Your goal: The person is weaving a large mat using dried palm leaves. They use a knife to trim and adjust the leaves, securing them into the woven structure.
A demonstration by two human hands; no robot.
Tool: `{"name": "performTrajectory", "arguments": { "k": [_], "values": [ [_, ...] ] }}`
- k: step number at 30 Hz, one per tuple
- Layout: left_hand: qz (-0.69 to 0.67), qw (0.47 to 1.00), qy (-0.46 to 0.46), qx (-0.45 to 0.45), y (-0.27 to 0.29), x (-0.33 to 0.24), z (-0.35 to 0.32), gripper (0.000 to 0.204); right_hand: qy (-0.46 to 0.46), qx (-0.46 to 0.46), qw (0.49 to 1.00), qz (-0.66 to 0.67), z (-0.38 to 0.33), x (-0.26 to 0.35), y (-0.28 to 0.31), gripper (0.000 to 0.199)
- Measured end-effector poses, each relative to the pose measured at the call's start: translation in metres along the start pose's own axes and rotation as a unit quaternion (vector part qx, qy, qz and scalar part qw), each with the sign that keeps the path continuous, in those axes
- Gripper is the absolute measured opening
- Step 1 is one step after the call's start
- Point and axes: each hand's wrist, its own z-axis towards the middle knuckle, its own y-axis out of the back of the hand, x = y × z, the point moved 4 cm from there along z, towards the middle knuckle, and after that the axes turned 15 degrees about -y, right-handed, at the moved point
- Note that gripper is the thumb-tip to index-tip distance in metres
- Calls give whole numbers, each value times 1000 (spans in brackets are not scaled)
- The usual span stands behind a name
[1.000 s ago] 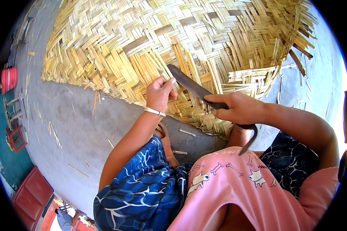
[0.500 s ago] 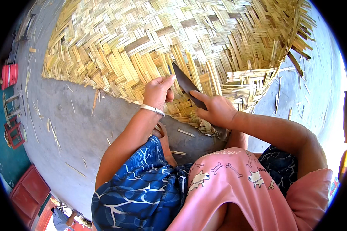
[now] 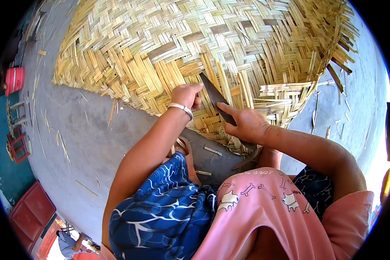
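Note:
A large mat [image 3: 190,30] woven from flat, straw-coloured plant strips lies before me, its near edge loose and uneven. My right hand [image 3: 249,125] grips a dark, flat-bladed knife [image 3: 214,94], index finger stretched along the blade. The knife's tip points away and left, resting over the weave among raised strips [image 3: 221,71]. Just left of the blade, my left hand [image 3: 186,95], with a pale bangle [image 3: 180,109] on its wrist, is closed in a pinch low over the mat. Whatever lies between its thumb and fingers is hidden.
Grey floor [image 3: 95,143] around the mat carries scattered strip scraps [image 3: 212,150]. My foot [image 3: 187,154] is close to the mat's near edge. Far left are a red container [image 3: 14,81] and a small red frame [image 3: 18,146]. Another person [image 3: 69,243] shows at lower left.
The view has shifted a little, so the mat appears farther right. My left hand has turned slightly beside the blade. The knife stays nearly in place against the weave.

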Motion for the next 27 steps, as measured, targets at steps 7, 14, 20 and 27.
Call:
{"name": "performTrajectory", "arguments": {
  "k": [7, 14, 20, 27],
  "values": [
    [123, 988, -29, 88, 10, -5, -5, 35, -6, 29, 999, -41, -2, -2, 15, 61],
    [55, 997, -20, 46, 6, 4, -12, 31, -12, 5, 1000, 28, -18, -15, -16, 61],
    [142, 986, -80, 26, 3, 7, 4, 28, 1, -35, 999, 30, 10, -2, -12, 62],
    [63, 996, -8, 67, 8, 2, 3, 35, -23, -11, 999, 20, 2, 2, -8, 63]
  ]
}}
